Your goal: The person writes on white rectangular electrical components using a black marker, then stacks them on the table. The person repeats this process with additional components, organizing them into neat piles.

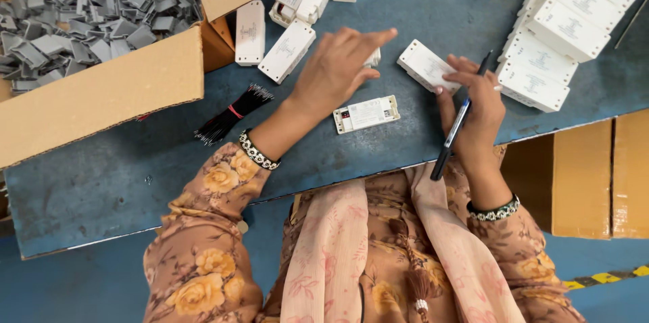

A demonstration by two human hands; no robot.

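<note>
Gripping a black pen (454, 132) in right hand (476, 110), touching white box (426, 66), left hand (334, 69) spread empty.

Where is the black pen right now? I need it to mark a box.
In the head view the black pen is in the right hand, right of centre on the blue table, just beside the white box that the fingers touch.

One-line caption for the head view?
Right hand with black pen touches a white module; left hand reaches over blue table.
</note>
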